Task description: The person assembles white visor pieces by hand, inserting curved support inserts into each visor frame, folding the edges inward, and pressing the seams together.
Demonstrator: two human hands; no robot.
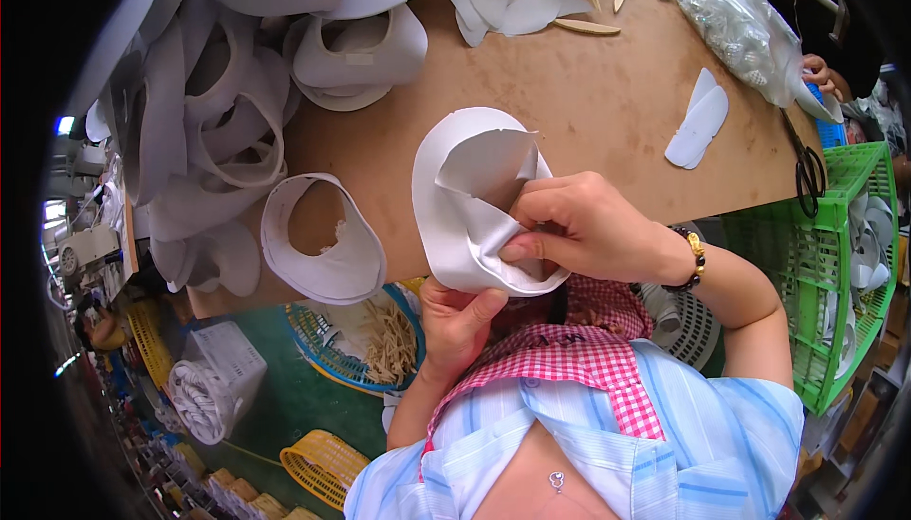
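A white shoe upper [438, 164] is tilted up at the table's near edge, in front of my body. My left hand [457, 316] grips its lower rim, thumb on the near side and fingers underneath. With thumb and fingers pinched, my right hand [560, 221] reaches into the opening and holds the white lining there. A greyish-white flap [486, 161] stands up inside the upper. To the left lies another white upper [327, 278], its opening facing up. Beyond it a heap of similar white uppers [365, 55] covers the table's left side.
Loose white pieces [700, 121] and a clear plastic bag [735, 17] lie at the right of the brown table [588, 83]. Black scissors [808, 174] hang over its right edge beside a green crate [814, 283]. A blue basket [318, 340] stands below. Another person's hand [824, 74] shows at far right.
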